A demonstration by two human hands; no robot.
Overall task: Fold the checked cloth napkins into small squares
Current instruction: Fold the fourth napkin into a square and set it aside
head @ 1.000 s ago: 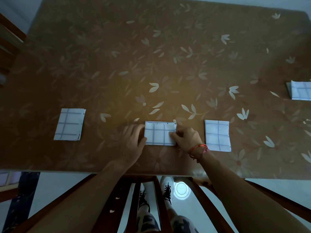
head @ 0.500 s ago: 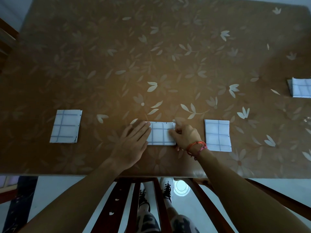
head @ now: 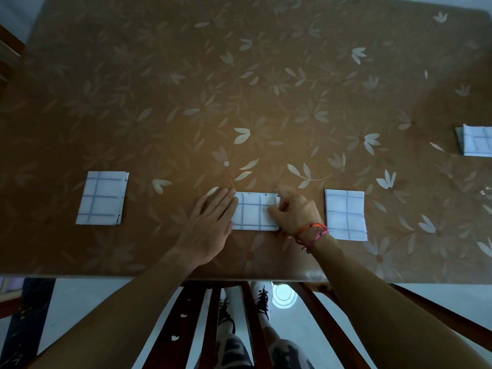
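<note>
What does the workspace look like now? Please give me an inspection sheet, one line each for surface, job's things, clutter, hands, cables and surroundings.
Surface: brown table with pale flower pattern, dim light.
Job's things: middle napkin folded small, under both hands; left napkin and right napkin lie folded, apart from it; far napkin cut off by the right frame edge.
Clutter: nothing seen.
Hands: left hand flat, straight fingers on the middle napkin's left edge; right hand pinches its right edge; bracelets on that wrist.
Cables: nothing seen.
Surroundings: wooden slats below the near table edge, shoes, pale floor.
</note>
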